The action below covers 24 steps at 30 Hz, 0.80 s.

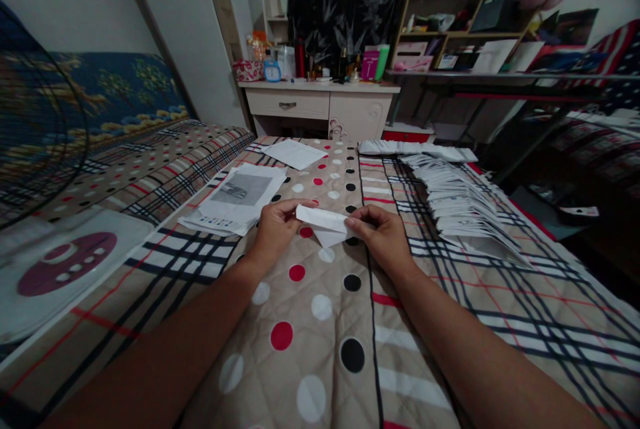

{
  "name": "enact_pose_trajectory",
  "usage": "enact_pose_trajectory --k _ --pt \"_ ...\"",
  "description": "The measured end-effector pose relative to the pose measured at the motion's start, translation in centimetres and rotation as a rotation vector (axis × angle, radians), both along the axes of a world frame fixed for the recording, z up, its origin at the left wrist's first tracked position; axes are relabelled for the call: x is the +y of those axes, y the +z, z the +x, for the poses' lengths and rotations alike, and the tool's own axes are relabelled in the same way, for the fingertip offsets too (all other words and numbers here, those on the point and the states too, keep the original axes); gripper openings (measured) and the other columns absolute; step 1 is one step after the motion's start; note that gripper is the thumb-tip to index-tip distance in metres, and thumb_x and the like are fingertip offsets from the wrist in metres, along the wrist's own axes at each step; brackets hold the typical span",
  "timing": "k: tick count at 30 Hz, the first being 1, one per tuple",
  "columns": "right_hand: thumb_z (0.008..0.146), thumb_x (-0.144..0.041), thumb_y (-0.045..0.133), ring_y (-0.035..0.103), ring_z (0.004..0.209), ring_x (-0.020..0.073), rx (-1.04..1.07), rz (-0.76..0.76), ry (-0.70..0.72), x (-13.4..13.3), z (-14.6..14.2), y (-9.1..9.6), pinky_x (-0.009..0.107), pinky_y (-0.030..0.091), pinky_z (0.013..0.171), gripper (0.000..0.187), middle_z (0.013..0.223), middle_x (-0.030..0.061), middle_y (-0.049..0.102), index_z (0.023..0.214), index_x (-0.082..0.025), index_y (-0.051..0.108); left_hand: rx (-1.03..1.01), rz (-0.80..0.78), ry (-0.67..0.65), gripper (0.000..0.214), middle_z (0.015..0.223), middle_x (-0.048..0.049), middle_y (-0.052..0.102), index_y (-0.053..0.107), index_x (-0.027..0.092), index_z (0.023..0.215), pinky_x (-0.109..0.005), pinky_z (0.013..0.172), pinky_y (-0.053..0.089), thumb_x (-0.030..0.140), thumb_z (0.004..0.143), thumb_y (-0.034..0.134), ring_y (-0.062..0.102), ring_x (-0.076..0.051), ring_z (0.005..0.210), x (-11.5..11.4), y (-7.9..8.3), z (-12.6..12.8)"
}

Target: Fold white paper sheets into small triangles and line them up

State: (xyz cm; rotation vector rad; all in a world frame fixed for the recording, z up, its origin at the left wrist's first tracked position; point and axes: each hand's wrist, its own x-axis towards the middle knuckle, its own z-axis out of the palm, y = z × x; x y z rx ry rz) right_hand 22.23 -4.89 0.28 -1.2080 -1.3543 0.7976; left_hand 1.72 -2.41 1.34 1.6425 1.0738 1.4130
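Observation:
Both my hands hold one folded white sheet of paper (325, 224) just above the dotted and plaid bedspread (320, 322). My left hand (277, 227) pinches its left end, fingers closed on the upper edge. My right hand (383, 232) pinches its right end. A stack of flat printed sheets (235, 199) lies to the left of my left hand. To the right of my right hand runs a long overlapping row of folded white papers (460, 206).
A single white sheet (295, 152) lies farther back on the bed. A white desk (320, 106) with bottles and a clock stands beyond. Shelves (450, 22) fill the right wall. A white and purple fan base (60, 266) sits at the left.

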Motion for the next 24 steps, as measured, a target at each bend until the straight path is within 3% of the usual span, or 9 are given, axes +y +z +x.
enact_pose_trajectory --k 4,12,18,24 --pt "0.073 -0.033 0.073 0.061 0.066 0.0166 -0.124 0.035 -0.006 -0.2 -0.2 0.0 0.027 0.044 0.06 0.015 0.072 0.0019 0.069 0.077 -0.019 0.072 0.014 0.056 -0.009 0.02 0.085 -0.0045 0.077 0.077 0.016 0.081 -0.029 0.076 0.058 0.011 0.066 0.065 0.072 -0.019 0.083 0.0 0.0 0.0" --pt "0.079 -0.031 0.072 0.065 0.075 0.0204 -0.405 0.295 -0.039 -0.8 -1.0 0.5 0.034 0.045 0.075 0.008 0.077 0.0031 0.074 0.079 -0.023 0.074 0.095 0.16 -0.014 0.019 0.079 -0.0046 0.076 0.076 0.016 0.078 -0.024 0.064 0.054 0.012 0.06 0.079 0.069 -0.017 0.07 -1.2 0.7 0.8" --pt "0.083 -0.031 0.071 0.065 0.074 0.0195 -0.428 0.371 -0.027 -1.0 -1.2 0.8 0.034 0.043 0.077 0.009 0.073 0.0018 0.073 0.078 -0.023 0.074 0.116 0.172 0.008 0.021 0.074 -0.003 0.075 0.076 0.016 0.076 -0.022 0.059 0.052 0.015 0.057 0.083 0.067 -0.015 0.064 -1.6 1.0 0.9" --pt "0.085 -0.032 0.069 0.064 0.07 0.0187 -0.435 0.382 -0.019 -1.1 -1.1 0.8 0.035 0.042 0.076 0.014 0.068 0.0008 0.07 0.074 -0.023 0.073 0.069 0.14 -0.051 0.005 0.07 -0.0026 0.074 0.075 0.016 0.072 -0.022 0.058 0.052 0.016 0.068 0.074 0.067 -0.015 0.063 -1.6 1.3 0.9"
